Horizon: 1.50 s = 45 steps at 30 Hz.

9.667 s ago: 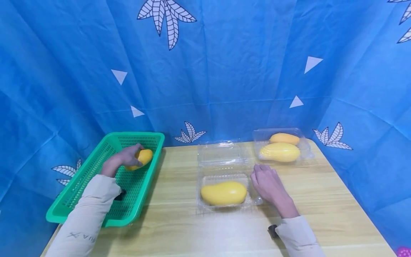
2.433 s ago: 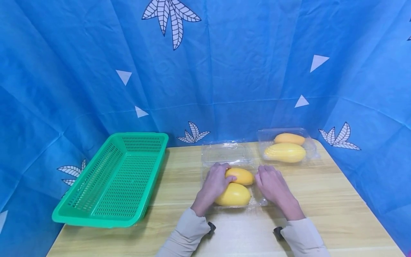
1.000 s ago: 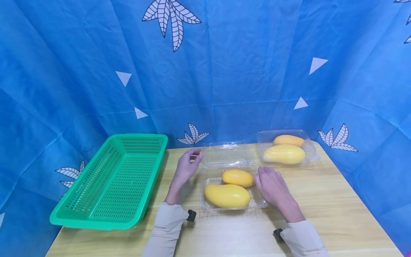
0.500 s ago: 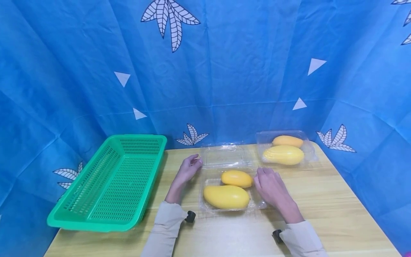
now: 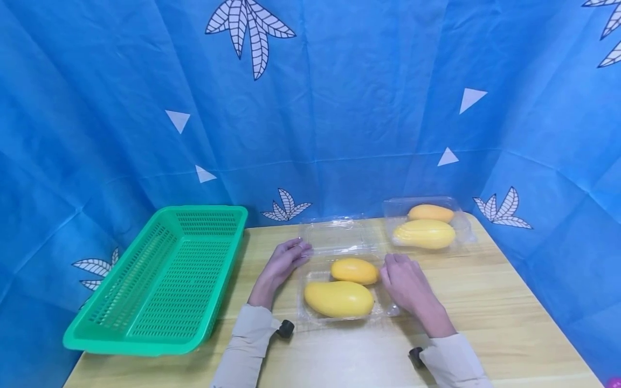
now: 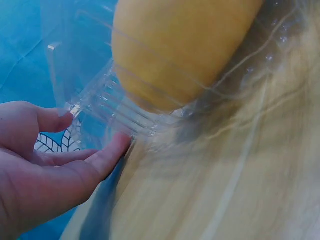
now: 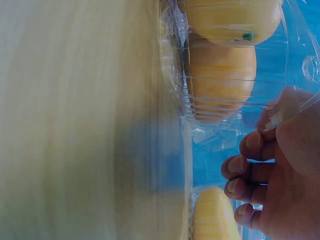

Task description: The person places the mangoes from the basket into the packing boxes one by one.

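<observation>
A clear plastic clamshell box (image 5: pixel 383 308) lies opened out on the table, its lid (image 5: pixel 335 237) folded back. In its base are two mangoes: a large yellow mango (image 5: pixel 338 299) in front and a smaller orange mango (image 5: pixel 354 270) behind it. My left hand (image 5: pixel 282 263) is at the box's left side near the hinge; in the left wrist view its thumb and fingertips pinch the plastic edge. On the opposite side, my right hand (image 5: pixel 408 284) pinches the rim of the base, as the right wrist view shows. Its fingertips are hidden in the head view.
A green perforated basket (image 5: pixel 186 280) stands on the left of the wooden table (image 5: pixel 485 302). Back right is a second clear box (image 5: pixel 397 209) with a yellow fruit (image 5: pixel 424 234) and an orange one (image 5: pixel 430 213). A blue patterned cloth (image 5: pixel 368 108) hangs behind.
The smaller orange mango went from the green basket into the clamshell, carried by the left hand. That hand then let go and moved left to the box's edge. The right hand stays at the rim.
</observation>
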Each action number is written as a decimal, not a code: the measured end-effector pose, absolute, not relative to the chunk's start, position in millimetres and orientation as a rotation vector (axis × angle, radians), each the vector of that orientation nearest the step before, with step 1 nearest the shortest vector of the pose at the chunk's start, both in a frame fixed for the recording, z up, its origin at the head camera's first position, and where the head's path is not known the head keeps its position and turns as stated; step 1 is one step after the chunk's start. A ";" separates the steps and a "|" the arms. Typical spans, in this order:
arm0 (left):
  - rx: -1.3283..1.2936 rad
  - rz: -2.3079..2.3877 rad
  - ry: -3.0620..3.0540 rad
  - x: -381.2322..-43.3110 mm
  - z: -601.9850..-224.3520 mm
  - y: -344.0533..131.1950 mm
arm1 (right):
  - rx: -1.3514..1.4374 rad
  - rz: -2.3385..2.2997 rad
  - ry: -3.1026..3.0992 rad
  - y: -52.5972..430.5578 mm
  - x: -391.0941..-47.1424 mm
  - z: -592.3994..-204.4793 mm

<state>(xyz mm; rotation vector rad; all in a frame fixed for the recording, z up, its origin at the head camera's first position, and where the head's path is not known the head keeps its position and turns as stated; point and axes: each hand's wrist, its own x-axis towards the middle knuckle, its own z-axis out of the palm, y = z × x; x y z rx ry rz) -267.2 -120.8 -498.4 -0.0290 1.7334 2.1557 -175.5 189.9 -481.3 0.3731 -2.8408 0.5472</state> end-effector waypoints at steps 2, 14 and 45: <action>-0.038 2.183 1.692 -268.0 -500.3 -121.8 | 0.377 0.540 -2.837 189.4 -175.0 -481.0; 0.001 2.226 1.624 -267.6 -499.3 -125.9 | 0.365 0.563 -2.850 187.5 -173.1 -484.6; 0.195 2.271 2.018 -265.9 -447.4 -116.5 | 0.331 0.687 -2.871 186.5 -186.7 -481.4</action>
